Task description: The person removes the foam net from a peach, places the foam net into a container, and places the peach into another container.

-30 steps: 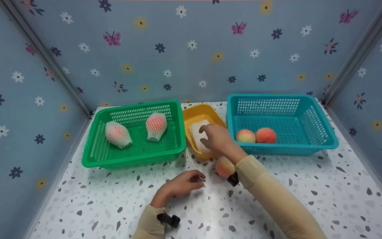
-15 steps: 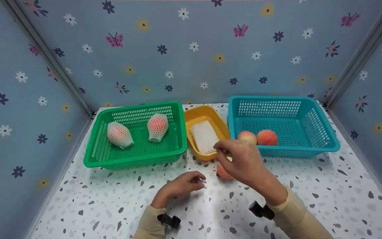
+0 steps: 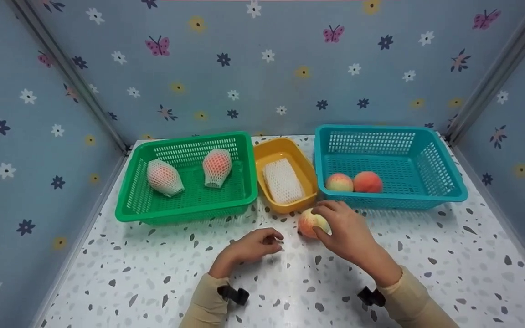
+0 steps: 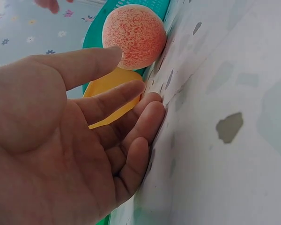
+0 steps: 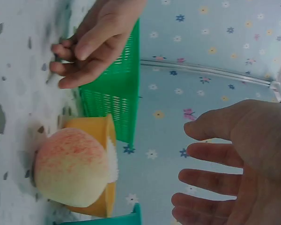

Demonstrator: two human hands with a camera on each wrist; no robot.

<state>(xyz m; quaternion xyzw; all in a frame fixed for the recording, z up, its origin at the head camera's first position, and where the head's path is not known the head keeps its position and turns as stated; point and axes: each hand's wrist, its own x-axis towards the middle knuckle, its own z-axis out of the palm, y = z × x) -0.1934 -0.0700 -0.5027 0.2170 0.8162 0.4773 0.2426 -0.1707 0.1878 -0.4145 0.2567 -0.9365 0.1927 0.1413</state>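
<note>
White, grey-flecked worktop carries a loose peach just in front of a yellow tray with white foam netting in it. Beside the peach is the right hand, thumb and fingers spread apart. To the peach's other side, the left hand lies low, fingers loosely bent, thumb apart. Two netted peaches sit in the green basket, two bare ones in the blue basket.
</note>
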